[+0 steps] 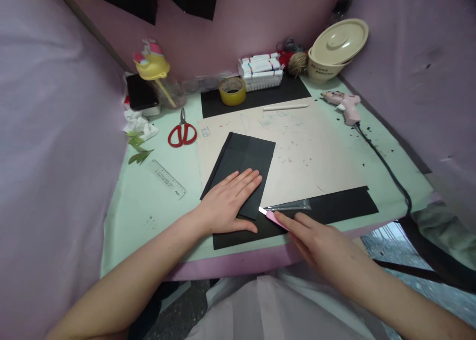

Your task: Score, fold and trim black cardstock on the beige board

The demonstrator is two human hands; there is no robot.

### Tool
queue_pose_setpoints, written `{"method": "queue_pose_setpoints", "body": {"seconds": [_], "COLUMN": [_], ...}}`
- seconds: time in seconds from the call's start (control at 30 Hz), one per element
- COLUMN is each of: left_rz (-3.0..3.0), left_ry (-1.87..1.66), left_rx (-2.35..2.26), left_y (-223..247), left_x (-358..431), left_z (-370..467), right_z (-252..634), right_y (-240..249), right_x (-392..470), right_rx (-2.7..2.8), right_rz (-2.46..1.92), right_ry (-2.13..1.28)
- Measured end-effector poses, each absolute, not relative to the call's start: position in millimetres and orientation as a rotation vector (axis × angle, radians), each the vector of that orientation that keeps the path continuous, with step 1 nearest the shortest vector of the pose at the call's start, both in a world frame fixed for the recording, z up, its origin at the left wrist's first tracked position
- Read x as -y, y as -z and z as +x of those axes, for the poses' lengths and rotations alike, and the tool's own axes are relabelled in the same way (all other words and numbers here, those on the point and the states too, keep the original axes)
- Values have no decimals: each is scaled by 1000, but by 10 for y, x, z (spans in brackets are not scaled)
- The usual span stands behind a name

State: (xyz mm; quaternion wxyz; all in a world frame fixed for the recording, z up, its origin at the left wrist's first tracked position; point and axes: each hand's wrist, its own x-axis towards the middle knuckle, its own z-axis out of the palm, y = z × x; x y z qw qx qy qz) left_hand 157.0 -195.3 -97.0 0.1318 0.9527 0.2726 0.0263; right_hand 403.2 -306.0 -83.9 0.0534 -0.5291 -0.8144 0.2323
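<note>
My left hand (230, 203) lies flat with its fingers stretched out on a folded black card (247, 151), pressing its lower part. In my right hand (307, 233) is a pink craft knife (274, 218), gripped with the index finger along its handle. The knife's bright blade points left and is close to the card's lower right corner; whether it touches cannot be made out. Beneath both lies a larger black sheet (345, 204), partly covered by a whitish board (312, 151). A clear plastic strip (292, 205) rests on the black sheet beside the knife.
Red-handled scissors (182, 133) and a clear ruler (169, 179) lie at left. Along the back stand yellow tape (232, 91), a basket of markers (262, 72) and a lidded cream bowl (325, 68). A pink glue gun (345, 105) trails its cord along the right side.
</note>
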Motion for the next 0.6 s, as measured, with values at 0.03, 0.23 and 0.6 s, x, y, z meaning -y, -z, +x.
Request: {"method": "queue_pose_setpoints", "body": {"seconds": [0.03, 0.23, 0.6], "left_rz": [2764, 2768, 2789], "left_ry": [-75, -78, -58], "left_rx": [-792, -792, -792], "left_y": [967, 963, 979], "left_x": [1953, 1952, 1950], "left_z": [1570, 1574, 1560], "right_z": [4039, 4080, 4135], "right_y": [831, 802, 764], "right_x": [3045, 2975, 2882], "right_rx": [2473, 2452, 2477], "right_rz": [-1603, -1605, -1599], "right_ry": [-709, -801, -823]}}
